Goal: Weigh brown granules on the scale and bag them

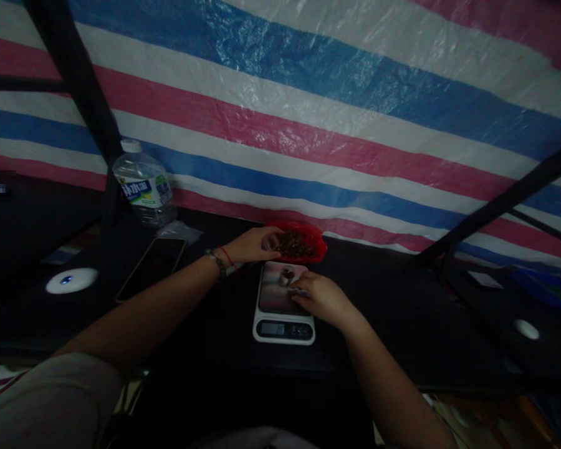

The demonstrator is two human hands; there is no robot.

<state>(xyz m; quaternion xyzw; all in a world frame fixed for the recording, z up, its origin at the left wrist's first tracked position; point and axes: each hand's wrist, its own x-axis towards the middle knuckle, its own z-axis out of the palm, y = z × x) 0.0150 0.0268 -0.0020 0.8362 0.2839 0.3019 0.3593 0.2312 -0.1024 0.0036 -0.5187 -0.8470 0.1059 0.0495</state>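
Note:
A small kitchen scale [271,298] with a lit display sits on the dark table in front of me. A small cup-like object [287,274] stands on its platform. My right hand [321,298] rests over the right side of the platform, fingers curled beside the small object. My left hand [254,244] reaches past the scale and holds the edge of a red plastic bag [314,237] filled with dark brown bits [293,245]. A beaded bracelet and a red string circle my left wrist.
A clear water bottle [143,184] stands at the back left, with a dark phone [152,267] lying beside it and a white round device [71,280] further left. A striped tarp [308,112] hangs behind the table. Black metal bars cross at left and right.

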